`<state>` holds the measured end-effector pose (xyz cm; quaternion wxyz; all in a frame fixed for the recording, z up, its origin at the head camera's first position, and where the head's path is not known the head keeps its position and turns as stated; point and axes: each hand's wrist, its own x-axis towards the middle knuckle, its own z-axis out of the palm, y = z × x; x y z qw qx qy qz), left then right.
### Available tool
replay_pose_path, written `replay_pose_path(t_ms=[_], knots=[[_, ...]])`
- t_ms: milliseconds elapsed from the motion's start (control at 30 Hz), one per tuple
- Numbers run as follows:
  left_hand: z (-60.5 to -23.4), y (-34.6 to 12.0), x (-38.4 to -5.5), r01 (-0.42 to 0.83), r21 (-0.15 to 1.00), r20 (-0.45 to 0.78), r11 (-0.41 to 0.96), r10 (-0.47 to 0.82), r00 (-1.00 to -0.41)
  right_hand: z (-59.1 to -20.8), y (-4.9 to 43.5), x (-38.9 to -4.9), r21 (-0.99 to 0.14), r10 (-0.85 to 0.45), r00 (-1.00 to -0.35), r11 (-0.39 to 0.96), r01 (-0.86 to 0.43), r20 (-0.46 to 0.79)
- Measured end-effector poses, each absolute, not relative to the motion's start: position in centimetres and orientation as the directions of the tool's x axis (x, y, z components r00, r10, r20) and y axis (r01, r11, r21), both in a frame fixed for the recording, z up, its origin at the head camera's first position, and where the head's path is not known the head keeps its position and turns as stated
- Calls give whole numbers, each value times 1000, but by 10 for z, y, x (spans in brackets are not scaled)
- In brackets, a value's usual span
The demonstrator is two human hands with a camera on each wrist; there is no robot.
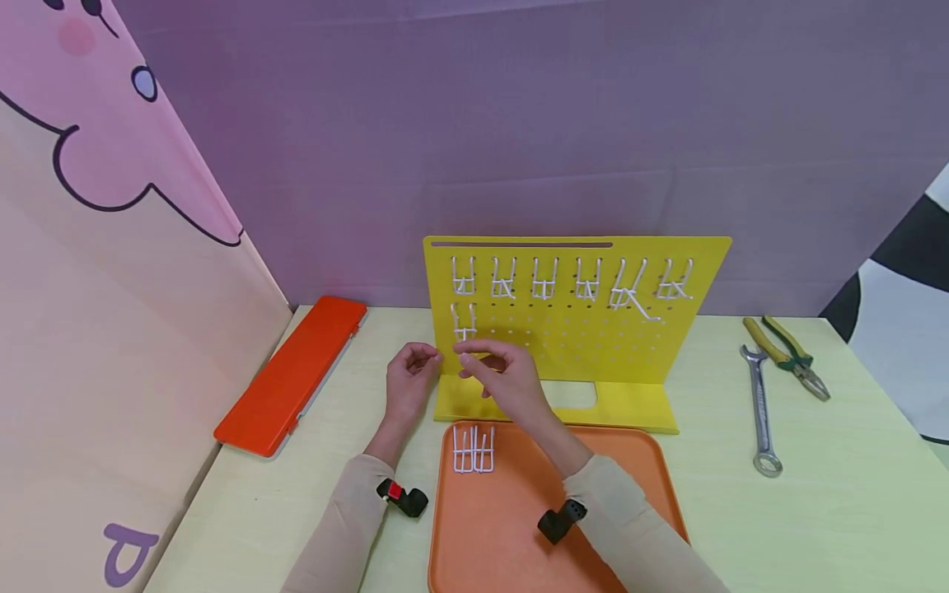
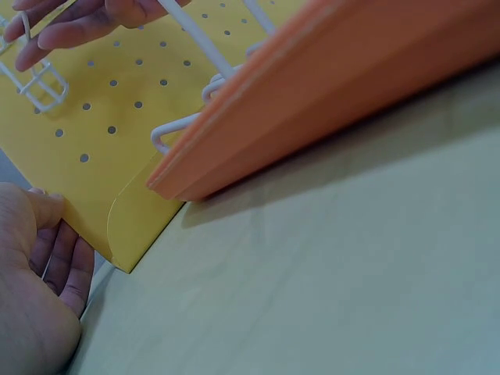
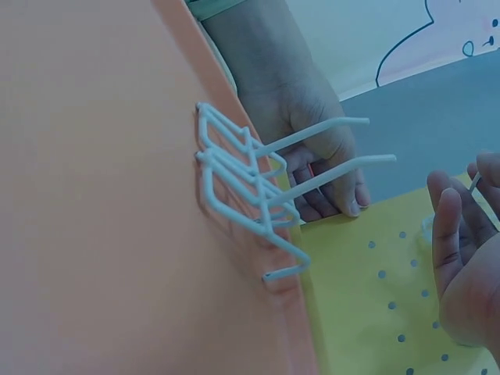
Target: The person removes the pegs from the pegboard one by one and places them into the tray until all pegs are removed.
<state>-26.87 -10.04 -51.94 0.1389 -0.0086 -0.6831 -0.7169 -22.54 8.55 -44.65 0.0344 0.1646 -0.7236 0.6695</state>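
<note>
Pale table (image 1: 853,494), yellow pegboard (image 1: 563,346), white hook (image 1: 465,331) just beside right fingers (image 1: 485,346)

White hooks (image 1: 544,283) hang on the yellow pegboard (image 1: 571,336).

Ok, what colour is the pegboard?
Yellow. The pegboard shows best in the head view.

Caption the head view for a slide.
Left hand gripping the yellow pegboard, right hand at a white hook, orange tray in front.
</note>
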Motion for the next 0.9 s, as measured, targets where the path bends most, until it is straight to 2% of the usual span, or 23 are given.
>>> replay_pose_path(t_ms=[900], knots=[[-522, -100, -271, 210, 977, 200, -27, -201, -959, -420, 97, -188, -946, -166, -936, 43, -322, 311]])
